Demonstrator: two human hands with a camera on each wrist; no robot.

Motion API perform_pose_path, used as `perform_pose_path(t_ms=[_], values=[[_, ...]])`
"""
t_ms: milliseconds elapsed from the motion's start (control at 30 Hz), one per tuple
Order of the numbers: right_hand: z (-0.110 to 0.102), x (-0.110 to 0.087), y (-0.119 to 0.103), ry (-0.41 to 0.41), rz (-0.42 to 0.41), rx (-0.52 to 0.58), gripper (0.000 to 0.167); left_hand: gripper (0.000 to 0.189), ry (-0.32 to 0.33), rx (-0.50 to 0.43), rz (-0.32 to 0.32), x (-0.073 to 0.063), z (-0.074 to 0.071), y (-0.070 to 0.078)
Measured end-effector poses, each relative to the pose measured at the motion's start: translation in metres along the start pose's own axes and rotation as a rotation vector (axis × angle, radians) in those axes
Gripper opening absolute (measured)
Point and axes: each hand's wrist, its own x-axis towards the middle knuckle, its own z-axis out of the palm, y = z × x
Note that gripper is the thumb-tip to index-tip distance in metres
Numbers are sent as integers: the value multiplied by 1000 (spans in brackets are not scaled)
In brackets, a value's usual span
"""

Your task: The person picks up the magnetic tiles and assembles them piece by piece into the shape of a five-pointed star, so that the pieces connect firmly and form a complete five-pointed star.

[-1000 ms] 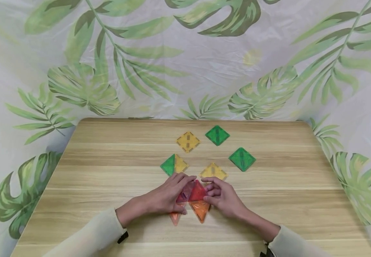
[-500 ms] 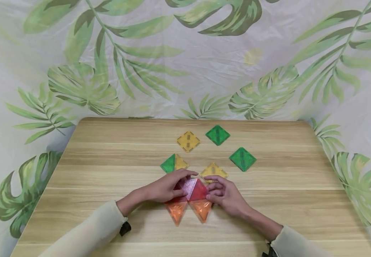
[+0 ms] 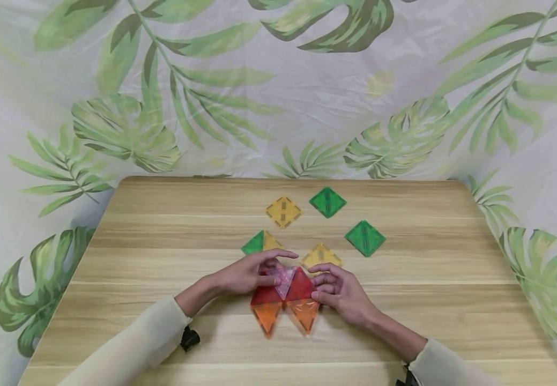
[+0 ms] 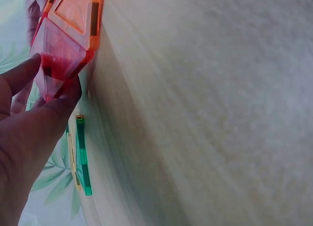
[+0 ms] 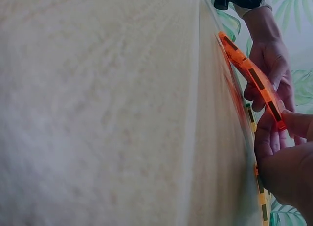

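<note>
In the head view a joined group of see-through magnetic tiles lies between both hands. It has a red triangle tile (image 3: pixel 300 287) at right, another red tile (image 3: pixel 265 295) at left, and a pale, shiny pink face (image 3: pixel 284 280) between them. Two orange triangle tiles, a left orange tile (image 3: pixel 267 317) and a right orange tile (image 3: pixel 304 315), point toward the person. My left hand (image 3: pixel 239 273) pinches the left red side between thumb and fingers, index stretched outward. My right hand (image 3: pixel 346 296) pinches the right edge. In the right wrist view the orange tiles (image 5: pixel 247 72) tilt up off the table.
Beyond the hands lie a yellow square tile (image 3: pixel 283 212), a green square (image 3: pixel 328 202), another green square (image 3: pixel 365 238), a second yellow one (image 3: pixel 321 256) and a green triangle (image 3: pixel 254 244) beside yellow. The wooden table (image 3: pixel 162 230) meets a leaf-print cloth (image 3: pixel 239 107) behind.
My left hand has shifted up and away from the person, its thumb moving off the left orange tile onto the red, uncovering the orange. My right hand keeps its grip, nearly still.
</note>
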Motion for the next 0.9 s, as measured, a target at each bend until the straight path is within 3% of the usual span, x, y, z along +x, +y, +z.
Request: perform_pose_path(t_ms=[267,467,600,900], values=[[0,-1,3,-3,-41,-30,33,61,-11,-82,-28,2,4,5],[0,-1,5,-13,2,-103,24,61,15,-110,-85,3,6,5],[2,-1,7,-32,2,-123,33,59,22,-136,-103,4,7,5],[10,-1,10,-67,-126,-174,66,59,32,-213,-97,5,10,2]])
